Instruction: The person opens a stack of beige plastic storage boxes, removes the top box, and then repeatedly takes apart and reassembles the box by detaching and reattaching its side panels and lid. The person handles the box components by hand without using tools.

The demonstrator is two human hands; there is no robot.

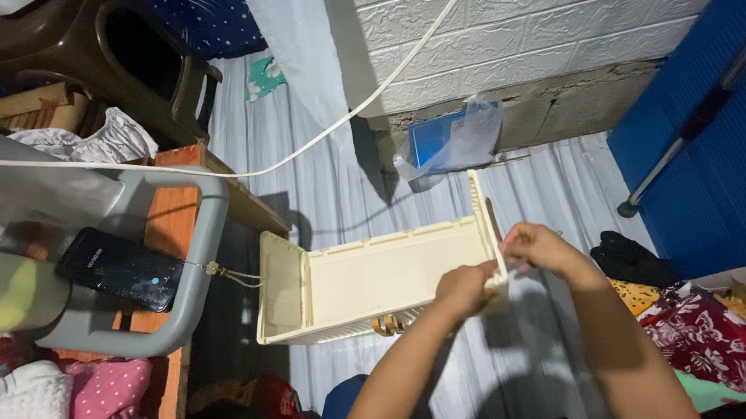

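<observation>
Both hands grip the right end wall of the cream tray [378, 275], held above the striped sheet [336, 186]. Left hand [465, 288] has fingers clamped on the lower corner; right hand [540, 248] pinches the rim. Next calls for steady, even grip.

The tray [370, 281] is cream. The wall [535, 19] is white brick-patterned, the cable [397, 66] white. The phone [120, 269] is black, the curtain [335, 177] pale grey-striped, the panel [722, 138] blue. One cloth [104, 399] is pink with white dots, another [720, 333] maroon, floral.
</observation>
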